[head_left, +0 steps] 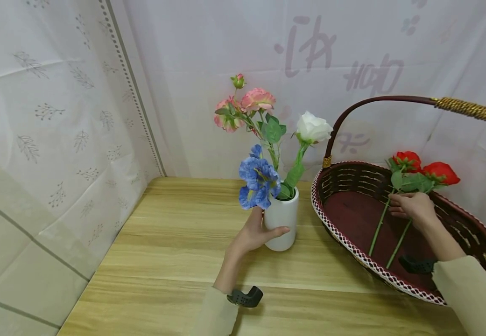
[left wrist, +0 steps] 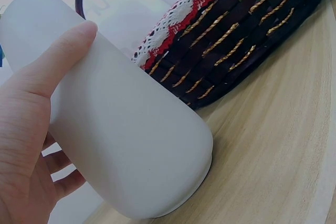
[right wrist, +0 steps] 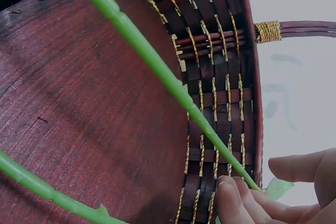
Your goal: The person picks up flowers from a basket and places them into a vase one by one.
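A white vase (head_left: 282,224) stands on the wooden table, holding a blue flower (head_left: 259,179), pink flowers (head_left: 257,99) and a white rose (head_left: 313,127). My left hand (head_left: 254,233) grips its side, thumb across the front; the left wrist view shows the vase (left wrist: 131,124) close up. Over the basket, my right hand (head_left: 415,208) is at the green stem (head_left: 378,231) of a red flower (head_left: 407,161). In the right wrist view, its thumb stands apart from the bent fingers (right wrist: 233,203), with the stem (right wrist: 157,64) passing between. A second red flower (head_left: 441,173) lies beside it.
The dark woven basket (head_left: 331,219) with lace trim sits right of the vase. Its arched handle (head_left: 377,99) rises over the back. A pale printed curtain (head_left: 184,93) hangs behind the wooden table (head_left: 175,242), and another patterned cloth (head_left: 58,116) hangs at the left.
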Demonstrator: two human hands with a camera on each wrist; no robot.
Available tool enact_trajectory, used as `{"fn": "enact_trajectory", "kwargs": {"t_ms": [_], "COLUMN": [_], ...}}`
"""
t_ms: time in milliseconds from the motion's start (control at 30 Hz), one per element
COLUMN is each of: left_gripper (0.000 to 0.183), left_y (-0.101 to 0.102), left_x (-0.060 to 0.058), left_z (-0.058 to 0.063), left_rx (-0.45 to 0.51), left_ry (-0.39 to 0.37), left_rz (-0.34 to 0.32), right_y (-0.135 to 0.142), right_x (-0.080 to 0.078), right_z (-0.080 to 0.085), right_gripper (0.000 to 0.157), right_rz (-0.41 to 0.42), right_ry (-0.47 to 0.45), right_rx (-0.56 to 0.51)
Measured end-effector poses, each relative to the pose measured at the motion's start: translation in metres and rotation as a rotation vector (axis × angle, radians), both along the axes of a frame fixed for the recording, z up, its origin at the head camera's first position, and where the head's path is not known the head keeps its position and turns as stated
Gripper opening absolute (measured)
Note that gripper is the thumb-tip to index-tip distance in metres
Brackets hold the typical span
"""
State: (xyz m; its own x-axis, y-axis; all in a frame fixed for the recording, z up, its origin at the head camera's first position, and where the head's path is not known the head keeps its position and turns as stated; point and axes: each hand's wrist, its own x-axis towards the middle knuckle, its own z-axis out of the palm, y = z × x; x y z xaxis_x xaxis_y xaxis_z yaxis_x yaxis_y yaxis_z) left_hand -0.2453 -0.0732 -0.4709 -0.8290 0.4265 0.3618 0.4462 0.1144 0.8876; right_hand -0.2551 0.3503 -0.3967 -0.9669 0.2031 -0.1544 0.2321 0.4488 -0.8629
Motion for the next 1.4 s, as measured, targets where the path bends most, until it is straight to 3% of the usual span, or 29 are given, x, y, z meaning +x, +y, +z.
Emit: {"fn": "enact_trajectory", "kwargs": {"t_ms": [233,700,1133,1400], "left_gripper": [0.095,0.101,0.095,0.095], "left_y": [-0.0002,0.0001,-0.0005,-0.0003], "left_x": [-0.0004,-0.0003,0.0018,0.0038], "left_z": [-0.0005,0.0004,-0.0011,0.0004], "left_rx": [0.007,-0.006,0.0,-0.004], "left_ry": [-0.014,0.033,-0.024,-0.046], "left_rz": [-0.004,-0.01,0.003,0.011], "right_y": [-0.001,0.0018,0.0044,0.0019], "right_x": [-0.0034,-0.0056,-0.0067,-0.0081], "right_z": [-0.0023,-0.0051,-0.0074,-0.0031], "right_gripper": [0.059,0.059,0.061,0.054], "right_rz": [-0.008,-0.015,-0.008,0.014], "right_ry": [-0.021,0.011,0.009,0.072], "right_rx": [-0.078,-0.097,-0.107,-0.18]}}
